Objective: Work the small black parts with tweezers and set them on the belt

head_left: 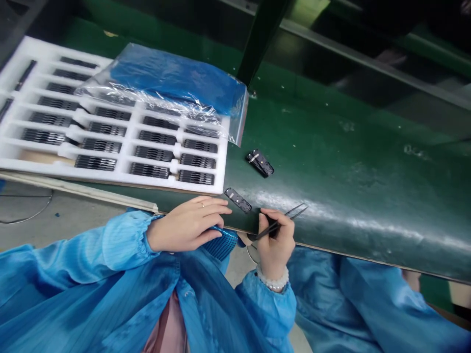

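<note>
My left hand (191, 223) is at the table's front edge, its thumb and fingers closed on a blue sheet with rows of small dots (224, 242) that hangs below the edge. In my right hand (276, 235) is a pair of black tweezers (296, 211), gripped with the tips pointing up and to the right, away from me. Between the two hands lies a long black plastic part (238, 200) with a pale strip on it, just beyond my left fingertips. Farther back, a few similar black parts (260, 163) rest in a small overlapping stack.
A white foam tray (221, 171) on the left holds several rows of black parts in slots. Across its back lies a clear plastic bag with blue contents (172, 78). A dark post (259, 41) rises behind the green tabletop (349, 181). Blue clothing of another person (349, 289) shows at right.
</note>
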### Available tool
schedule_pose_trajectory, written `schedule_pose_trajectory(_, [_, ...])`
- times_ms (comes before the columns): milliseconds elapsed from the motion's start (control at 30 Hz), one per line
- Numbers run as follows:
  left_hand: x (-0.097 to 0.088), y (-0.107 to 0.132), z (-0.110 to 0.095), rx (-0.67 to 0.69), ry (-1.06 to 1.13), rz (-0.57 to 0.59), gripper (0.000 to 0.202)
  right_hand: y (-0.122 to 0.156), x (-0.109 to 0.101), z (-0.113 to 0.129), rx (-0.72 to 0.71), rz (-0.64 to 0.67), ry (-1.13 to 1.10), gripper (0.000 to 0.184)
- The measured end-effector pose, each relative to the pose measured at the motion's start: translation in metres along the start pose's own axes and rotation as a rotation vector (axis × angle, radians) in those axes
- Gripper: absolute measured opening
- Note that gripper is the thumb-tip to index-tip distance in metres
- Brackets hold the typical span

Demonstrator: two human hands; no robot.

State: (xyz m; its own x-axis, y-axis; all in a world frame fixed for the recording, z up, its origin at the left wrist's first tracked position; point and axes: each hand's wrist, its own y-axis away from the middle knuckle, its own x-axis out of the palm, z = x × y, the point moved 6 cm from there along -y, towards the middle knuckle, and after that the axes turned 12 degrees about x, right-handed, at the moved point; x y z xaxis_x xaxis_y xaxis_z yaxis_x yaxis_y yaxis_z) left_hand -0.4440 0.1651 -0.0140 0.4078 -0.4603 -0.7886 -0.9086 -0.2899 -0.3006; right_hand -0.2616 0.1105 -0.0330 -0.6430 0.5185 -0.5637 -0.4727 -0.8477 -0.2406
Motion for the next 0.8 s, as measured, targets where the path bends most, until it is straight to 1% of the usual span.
schedule_pose_trajectory(167, [-0.002, -0.001, 0.0, -0.001, 0.032, -0.002, 0.016, -0.002, 0.0, 0.004, -0.014, -0.007, -0.007, 0.012])
schedule_pose_trajectory(233, [-0.005, -0.002, 0.001, -0.018, 0.064, -0.024, 0.016, -0.002, -0.003, 0.005, 0.013, -0.016, -0.014, 0.012])
schedule_pose_trajectory(300, [-0.008, -0.004, 0.005, -0.074, 0.098, -0.068, 0.017, -0.001, -0.008, 0.006, 0.093, -0.041, -0.068, 0.015])
schedule_pose_trajectory(400, [-0.01, -0.006, 0.011, -0.187, 0.124, -0.109, 0.02, 0.002, -0.014, 0.007, 0.253, -0.043, -0.299, 0.025])
schedule_pose_trajectory(467, [-0.01, -0.007, 0.012, -0.222, 0.11, -0.109, 0.021, 0.006, -0.015, 0.011, 0.31, -0.018, -0.471, 0.028])
schedule_pose_trajectory(567, [-0.01, -0.008, 0.012, -0.227, 0.068, -0.108, 0.021, 0.014, -0.013, 0.018, 0.348, 0.053, -0.62, 0.029])
schedule_pose_trajectory(700, [-0.009, -0.007, 0.012, -0.223, 0.018, -0.112, 0.025, 0.024, 0.0, 0.021, 0.423, 0.196, -0.682, 0.018])
schedule_pose_trajectory(800, [-0.01, -0.007, 0.013, -0.242, 0.019, -0.124, 0.026, 0.028, 0.012, 0.023, 0.433, 0.235, -0.669, 0.017])
